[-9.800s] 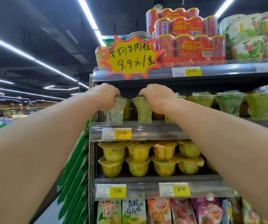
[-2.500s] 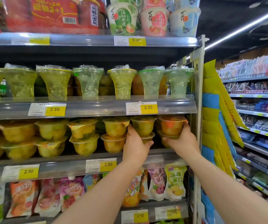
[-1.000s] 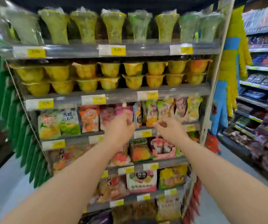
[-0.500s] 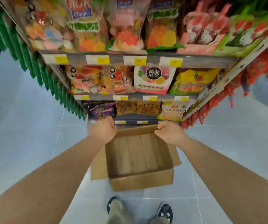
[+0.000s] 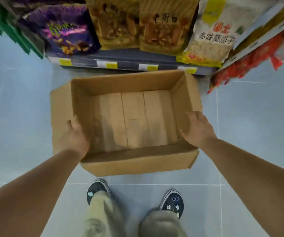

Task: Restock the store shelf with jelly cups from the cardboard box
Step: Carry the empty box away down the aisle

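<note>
Seen from above, an open cardboard box [image 5: 137, 163] sits on the grey tiled floor [image 5: 18, 117], just before the bottom shelf [image 5: 129, 59] of snack bags [image 5: 161, 28] — its bare bottom panels show. The left hand [image 5: 74, 134] is at the box's left wall, its fingers foreshortened; whether it grips cannot be told. The right hand [image 5: 199, 129] is at the right wall — fingers loosely spread, holding nothing.

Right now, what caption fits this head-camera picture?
Left hand and right hand at the side walls of an empty cardboard box on the floor.
</note>
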